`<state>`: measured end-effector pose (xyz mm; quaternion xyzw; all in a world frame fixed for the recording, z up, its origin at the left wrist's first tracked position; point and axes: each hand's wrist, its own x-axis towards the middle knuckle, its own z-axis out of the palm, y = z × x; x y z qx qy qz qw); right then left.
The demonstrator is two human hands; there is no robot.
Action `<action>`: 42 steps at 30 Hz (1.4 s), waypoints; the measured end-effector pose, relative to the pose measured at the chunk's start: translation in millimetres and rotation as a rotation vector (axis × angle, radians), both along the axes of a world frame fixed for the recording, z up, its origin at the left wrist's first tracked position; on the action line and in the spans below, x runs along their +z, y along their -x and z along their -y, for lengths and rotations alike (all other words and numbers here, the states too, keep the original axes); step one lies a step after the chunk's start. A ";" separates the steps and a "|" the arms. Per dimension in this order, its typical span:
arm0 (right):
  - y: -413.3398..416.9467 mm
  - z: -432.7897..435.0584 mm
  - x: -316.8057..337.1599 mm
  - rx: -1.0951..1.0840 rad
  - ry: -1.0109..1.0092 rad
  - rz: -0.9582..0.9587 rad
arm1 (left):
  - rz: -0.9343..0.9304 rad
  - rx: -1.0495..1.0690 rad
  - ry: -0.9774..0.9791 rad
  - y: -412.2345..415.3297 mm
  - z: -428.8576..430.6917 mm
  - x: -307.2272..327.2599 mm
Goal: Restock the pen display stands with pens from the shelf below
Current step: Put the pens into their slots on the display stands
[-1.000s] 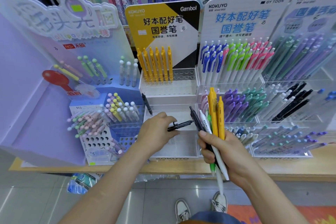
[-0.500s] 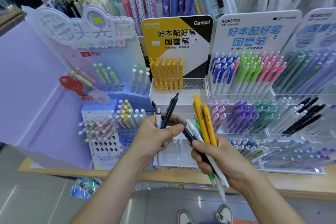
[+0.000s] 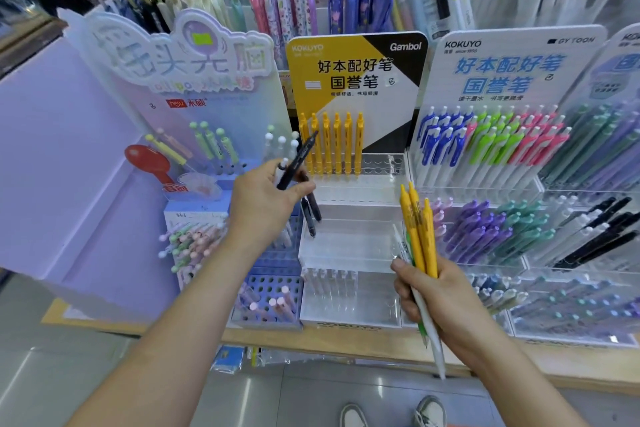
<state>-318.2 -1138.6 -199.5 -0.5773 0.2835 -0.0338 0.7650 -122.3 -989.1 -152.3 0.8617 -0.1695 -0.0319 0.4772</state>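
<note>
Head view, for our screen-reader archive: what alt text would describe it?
A person's left hand grips a few black pens before a yellow Kokuyo Gambol display stand holding six yellow pens, while the right hand holds a bundle of yellow, white and green pens.

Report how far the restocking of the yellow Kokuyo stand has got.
Done: six yellow pens stand in the top row. In hand: the left hand grips black pens, the right hand grips a bundle of yellow, white and green pens. Left: the row's right-hand holes and the middle tray look mostly bare.
</note>
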 end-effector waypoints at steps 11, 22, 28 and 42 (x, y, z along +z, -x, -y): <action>-9.4 -3.5 1.2 0.050 -0.026 0.004 | 0.012 -0.080 -0.115 -7.3 6.4 -7.3; -11.4 8.9 5.1 0.116 -0.040 0.025 | 0.034 -0.136 -0.316 -8.2 3.4 -24.4; -15.3 16.4 11.4 0.210 -0.045 0.056 | 0.139 -0.203 -0.523 -7.1 14.5 -21.8; -45.2 -36.0 20.4 0.013 -0.052 0.056 | 0.644 -0.724 -0.905 -42.6 13.5 -13.7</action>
